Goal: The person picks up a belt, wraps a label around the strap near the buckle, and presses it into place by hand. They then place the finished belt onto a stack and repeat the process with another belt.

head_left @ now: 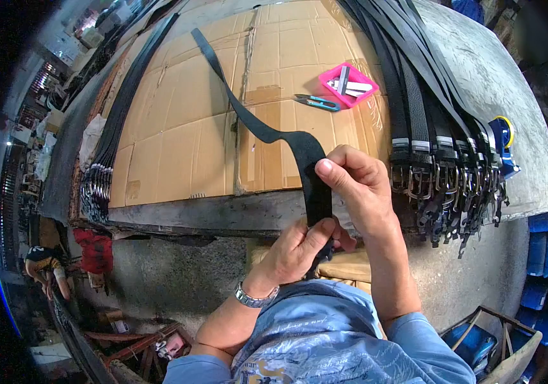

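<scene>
Cluttered workshop, cardboard-covered surface (184, 128), both hands clamped on a black belt strap (299, 153) at its near edge, left hand (296, 253) below right hand (357, 185), buckled belts (440, 160) just right, pink tray (349, 84) beyond.

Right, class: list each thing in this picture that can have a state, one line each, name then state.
black belt strap: lying across the cardboard, near end lifted and gripped by both hands
left hand: closed on the strap's end
right hand: pinching the strap from above
pink tray: open, holding small parts
utility knife: lying flat beside the tray
buckled belts: laid in a row, buckles hanging over the edge
cardboard sheet: spread flat
</scene>
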Available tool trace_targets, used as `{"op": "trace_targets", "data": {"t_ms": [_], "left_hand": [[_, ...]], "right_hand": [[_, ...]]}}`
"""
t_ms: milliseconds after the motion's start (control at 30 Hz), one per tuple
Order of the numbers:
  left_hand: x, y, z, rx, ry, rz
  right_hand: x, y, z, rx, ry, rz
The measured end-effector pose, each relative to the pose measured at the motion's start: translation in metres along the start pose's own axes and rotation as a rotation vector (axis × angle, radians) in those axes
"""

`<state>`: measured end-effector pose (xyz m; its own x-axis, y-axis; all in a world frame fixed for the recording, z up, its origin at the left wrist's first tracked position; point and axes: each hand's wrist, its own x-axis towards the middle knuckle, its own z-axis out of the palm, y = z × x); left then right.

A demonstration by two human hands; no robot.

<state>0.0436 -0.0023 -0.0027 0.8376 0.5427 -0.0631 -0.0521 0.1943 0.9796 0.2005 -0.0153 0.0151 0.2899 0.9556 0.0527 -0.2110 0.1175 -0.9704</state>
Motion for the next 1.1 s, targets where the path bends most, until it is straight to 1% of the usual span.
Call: {"op": "trace_targets", "data": {"t_ms": [33, 67, 133, 167, 200, 233, 267, 300, 333, 367, 433, 500, 567, 600, 633, 667, 700, 733, 800, 867, 933, 1000, 1067, 1100], "left_hand": [[-0.002, 0.001, 0.0, 0.003, 0.002, -0.002], [-0.003, 0.003, -0.001, -0.006, -0.009, -0.03], [-0.006, 0.001, 0.0, -0.018, -0.017, -0.058], [-0.008, -0.004, 0.002, -0.316, -0.007, -0.157], [-0.007, -0.007, 0.004, -0.613, 0.001, -0.254], [-0.006, -0.006, 0.003, -0.612, -0.004, -0.252], [-0.004, -0.006, 0.002, -0.722, -0.018, -0.214], [-0.003, -0.005, 0.001, -0.833, -0.032, -0.175], [-0.002, -0.004, 0.002, -0.835, -0.038, -0.175], [-0.003, -0.003, 0.003, -0.795, 0.0, -0.181], [-0.004, -0.001, 0.004, -0.711, 0.078, -0.195], [-0.004, -0.005, 0.005, -0.709, 0.087, -0.179], [-0.003, -0.007, 0.01, -0.25, 0.237, -0.062], [-0.003, -0.01, 0.012, -0.217, 0.278, -0.02], [-0.005, -0.011, 0.013, -0.219, 0.276, -0.024], [-0.006, -0.011, 0.014, -0.12, 0.33, -0.004], [-0.007, -0.01, 0.015, -0.021, 0.385, 0.016], [-0.009, -0.004, 0.017, 0.032, 0.407, -0.04], [-0.011, -0.005, 0.018, 0.076, 0.397, -0.059], [-0.015, -0.005, 0.019, 0.12, 0.387, -0.079], [-0.018, -0.003, 0.019, 0.017, 0.351, -0.024], [-0.022, 0.002, 0.018, -0.018, 0.334, -0.051], [-0.024, 0.003, 0.015, -0.051, 0.32, -0.075], [-0.025, 0.003, 0.014, -0.076, 0.302, -0.05]], "right_hand": [[0.001, 0.002, 0.001, -0.059, -0.008, -0.116], [0.001, 0.002, 0.001, -0.055, -0.009, -0.117], [-0.001, -0.003, 0.0, 0.008, -0.025, 0.022], [-0.001, -0.008, 0.0, 0.007, -0.027, 0.023], [0.001, -0.013, 0.0, 0.094, -0.006, 0.077], [0.003, -0.017, -0.002, 0.181, 0.019, 0.127], [0.005, -0.018, -0.007, 0.187, -0.022, 0.108], [0.006, -0.015, -0.011, 0.183, -0.017, 0.105], [0.008, -0.008, -0.015, 0.185, -0.018, 0.07], [0.009, -0.002, -0.019, 0.186, -0.022, 0.036], [0.007, 0.002, -0.026, 0.141, -0.047, 0.042], [0.003, 0.005, -0.028, 0.154, 0.015, 0.121], [0.0, 0.013, -0.034, 0.119, -0.008, 0.096], [-0.003, 0.015, -0.034, 0.046, -0.001, 0.086], [-0.006, 0.016, -0.035, -0.028, 0.007, 0.077], [-0.008, 0.008, -0.03, -0.098, 0.014, 0.076], [-0.009, 0.009, -0.027, -0.098, 0.015, 0.08], [-0.01, 0.01, -0.024, -0.188, 0.031, 0.087], [-0.009, 0.01, -0.023, -0.339, 0.02, 0.073], [-0.006, 0.008, -0.023, -0.348, 0.001, 0.097], [-0.005, 0.011, -0.023, -0.357, -0.016, 0.119], [-0.004, 0.02, -0.021, -0.189, -0.02, 0.093], [-0.004, 0.019, -0.02, -0.223, -0.03, 0.098], [-0.004, 0.017, -0.019, -0.26, -0.039, 0.098]]}}
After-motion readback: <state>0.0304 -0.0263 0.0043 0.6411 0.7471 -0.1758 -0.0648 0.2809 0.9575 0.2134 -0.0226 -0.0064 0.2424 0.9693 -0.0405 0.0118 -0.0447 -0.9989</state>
